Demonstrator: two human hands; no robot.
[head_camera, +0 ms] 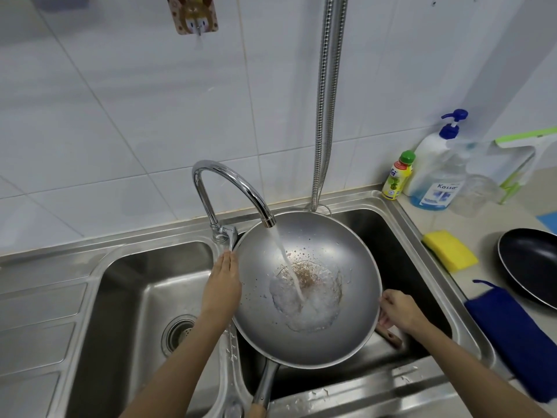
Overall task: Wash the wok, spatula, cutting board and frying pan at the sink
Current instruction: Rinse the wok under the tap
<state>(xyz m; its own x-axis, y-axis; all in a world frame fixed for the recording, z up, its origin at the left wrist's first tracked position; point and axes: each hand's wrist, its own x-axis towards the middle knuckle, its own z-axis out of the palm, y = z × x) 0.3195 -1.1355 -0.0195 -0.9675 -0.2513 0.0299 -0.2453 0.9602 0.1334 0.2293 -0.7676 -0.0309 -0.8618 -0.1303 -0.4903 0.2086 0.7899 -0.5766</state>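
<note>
Water ran from the chrome gooseneck faucet into the wok, which sat tilted in the right basin of the double steel sink, its handle pointing toward the person. Brownish residue lay where the stream pooled in the wok's bottom. The left hand was flat, fingers straight and together, fingertips at the faucet lever beside the wok's left rim. The right hand curled its fingers over the wok's right rim, gripping it. A wooden handle showed below that hand; what it belonged to was hidden. On the counter to the right lay a yellow sponge, a blue cloth and the black frying pan, with soap bottles behind.
</note>
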